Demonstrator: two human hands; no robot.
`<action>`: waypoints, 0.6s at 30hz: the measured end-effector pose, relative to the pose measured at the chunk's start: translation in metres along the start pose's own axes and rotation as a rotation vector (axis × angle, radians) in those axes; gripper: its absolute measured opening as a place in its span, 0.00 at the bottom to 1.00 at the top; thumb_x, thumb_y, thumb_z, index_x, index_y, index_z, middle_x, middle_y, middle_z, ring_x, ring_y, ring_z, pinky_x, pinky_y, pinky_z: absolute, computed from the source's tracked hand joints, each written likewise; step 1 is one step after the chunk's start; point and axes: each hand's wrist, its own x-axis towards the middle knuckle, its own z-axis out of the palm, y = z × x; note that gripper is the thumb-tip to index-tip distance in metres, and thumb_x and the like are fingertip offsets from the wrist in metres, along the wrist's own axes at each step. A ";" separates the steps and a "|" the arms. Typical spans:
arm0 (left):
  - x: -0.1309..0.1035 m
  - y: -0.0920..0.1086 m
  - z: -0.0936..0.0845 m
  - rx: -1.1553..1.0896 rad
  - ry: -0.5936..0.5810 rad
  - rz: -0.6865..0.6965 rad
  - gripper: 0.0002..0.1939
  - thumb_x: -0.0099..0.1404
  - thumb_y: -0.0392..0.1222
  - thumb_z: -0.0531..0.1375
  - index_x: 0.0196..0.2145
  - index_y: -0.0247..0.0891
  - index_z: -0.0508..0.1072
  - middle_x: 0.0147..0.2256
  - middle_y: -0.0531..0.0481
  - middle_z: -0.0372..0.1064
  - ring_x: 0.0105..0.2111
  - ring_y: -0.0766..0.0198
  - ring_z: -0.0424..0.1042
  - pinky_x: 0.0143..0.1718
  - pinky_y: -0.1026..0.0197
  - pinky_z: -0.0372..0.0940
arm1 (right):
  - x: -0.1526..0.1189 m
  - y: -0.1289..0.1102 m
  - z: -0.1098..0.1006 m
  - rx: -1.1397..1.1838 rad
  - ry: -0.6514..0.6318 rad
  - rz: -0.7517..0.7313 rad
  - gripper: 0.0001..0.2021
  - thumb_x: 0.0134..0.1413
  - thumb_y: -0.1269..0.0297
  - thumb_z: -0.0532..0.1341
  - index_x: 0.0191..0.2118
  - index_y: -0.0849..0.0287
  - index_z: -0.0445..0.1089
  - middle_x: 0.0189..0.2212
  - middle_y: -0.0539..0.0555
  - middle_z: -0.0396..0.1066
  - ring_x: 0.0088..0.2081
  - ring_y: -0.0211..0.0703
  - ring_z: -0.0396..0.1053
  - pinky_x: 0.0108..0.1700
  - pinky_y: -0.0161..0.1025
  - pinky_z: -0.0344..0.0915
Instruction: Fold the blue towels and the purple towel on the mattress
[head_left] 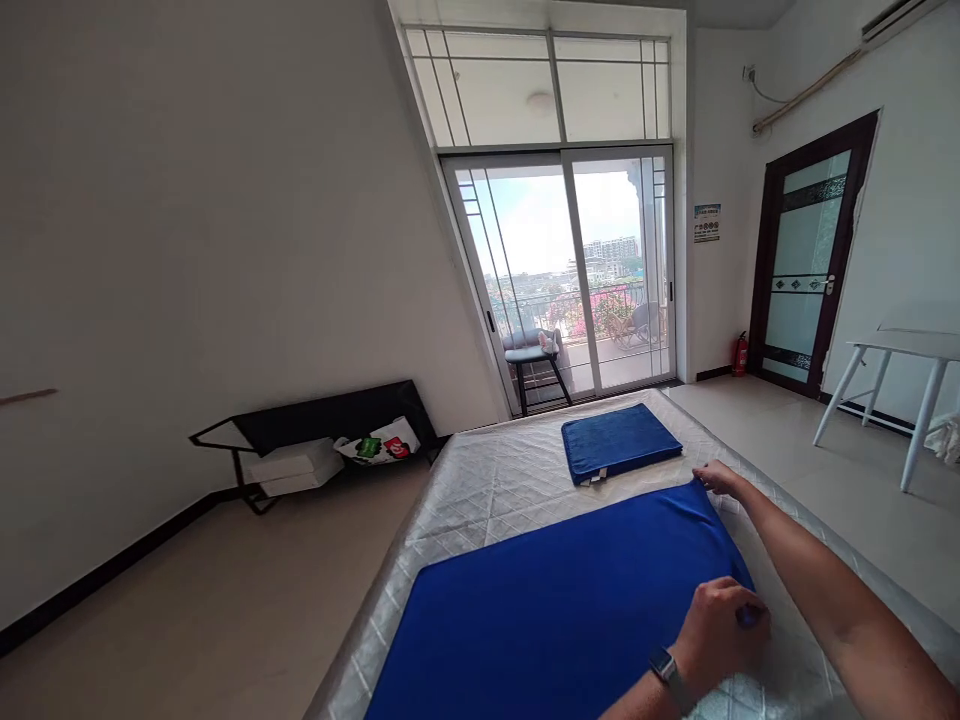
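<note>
A bright blue cloth (pixel 555 590) lies spread over the quilted mattress (pixel 480 480). At its right edge, my left hand (pixel 721 628), with a watch on the wrist, is closed on the cloth; a bit of blue shows between the fingers. Farther off, my right hand (pixel 716 478) pinches the cloth's far right corner, and creases run from that corner. Just beyond the cloth, a folded darker blue piece (pixel 621 440) with a small white tag rests flat on the mattress, touched by neither hand.
A black low rack (pixel 330 415) holding white boxes and a printed bag stands by the left wall. Behind the mattress are a dark stool (pixel 531 356) and sliding glass doors. To the right are a white table (pixel 911 345), a fire extinguisher (pixel 740 355) and a door (pixel 814 260).
</note>
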 end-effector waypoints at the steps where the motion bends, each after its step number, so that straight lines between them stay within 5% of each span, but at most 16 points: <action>1: -0.008 -0.001 -0.008 -0.039 0.051 -0.015 0.09 0.56 0.31 0.64 0.34 0.38 0.82 0.33 0.46 0.79 0.32 0.59 0.77 0.38 0.61 0.73 | -0.002 -0.006 0.000 0.030 -0.031 0.020 0.10 0.53 0.63 0.61 0.23 0.58 0.67 0.15 0.49 0.62 0.25 0.44 0.69 0.28 0.38 0.65; 5: -0.048 -0.008 -0.051 -0.173 0.262 -0.056 0.10 0.57 0.34 0.64 0.37 0.39 0.81 0.31 0.48 0.77 0.29 0.63 0.75 0.35 0.63 0.71 | -0.007 -0.039 0.014 0.166 -0.118 0.007 0.09 0.56 0.70 0.57 0.25 0.58 0.65 0.15 0.45 0.59 0.22 0.35 0.64 0.29 0.33 0.65; 10: -0.124 -0.022 -0.120 -0.274 0.487 -0.246 0.17 0.61 0.48 0.62 0.46 0.40 0.78 0.27 0.53 0.72 0.25 0.68 0.69 0.29 0.67 0.67 | -0.015 -0.099 0.060 0.312 -0.261 -0.143 0.06 0.56 0.71 0.57 0.34 0.60 0.72 0.21 0.47 0.69 0.26 0.34 0.69 0.34 0.32 0.70; 14: -0.206 -0.033 -0.177 -0.235 0.639 -0.447 0.21 0.61 0.58 0.62 0.45 0.40 0.79 0.28 0.53 0.72 0.26 0.67 0.70 0.28 0.67 0.67 | -0.030 -0.156 0.126 0.345 -0.413 -0.313 0.07 0.54 0.68 0.62 0.36 0.62 0.77 0.26 0.51 0.75 0.29 0.37 0.74 0.38 0.34 0.73; 18: -0.289 -0.043 -0.216 -0.045 0.936 -0.673 0.26 0.57 0.64 0.62 0.42 0.41 0.80 0.32 0.51 0.75 0.34 0.58 0.77 0.37 0.62 0.72 | -0.056 -0.216 0.209 0.286 -0.502 -0.505 0.10 0.52 0.70 0.63 0.40 0.60 0.80 0.27 0.50 0.77 0.31 0.39 0.76 0.37 0.34 0.72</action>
